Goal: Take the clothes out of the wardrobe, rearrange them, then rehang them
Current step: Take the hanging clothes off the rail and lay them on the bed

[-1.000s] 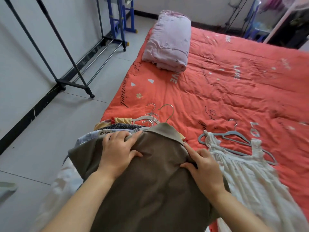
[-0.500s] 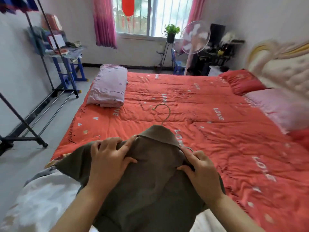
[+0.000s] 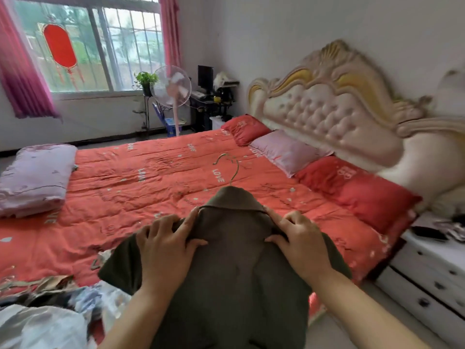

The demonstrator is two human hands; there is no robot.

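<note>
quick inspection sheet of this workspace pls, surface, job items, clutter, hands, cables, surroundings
surface: bed with a red quilt, wrinkled, printed with LOVE.
job's things: olive-brown shirt on a wire hanger, its metal hook sticking out above the collar; held up over the bed's near edge.
clutter: heap of other clothes at lower left; folded lilac blanket at the quilt's left side; three pillows by the headboard.
grippers: left hand and right hand each pinch the shirt at a shoulder, beside the collar.
cables: nothing seen.
surroundings: tufted headboard, white drawer unit at right, standing fan, potted plant, window with pink curtains.
</note>
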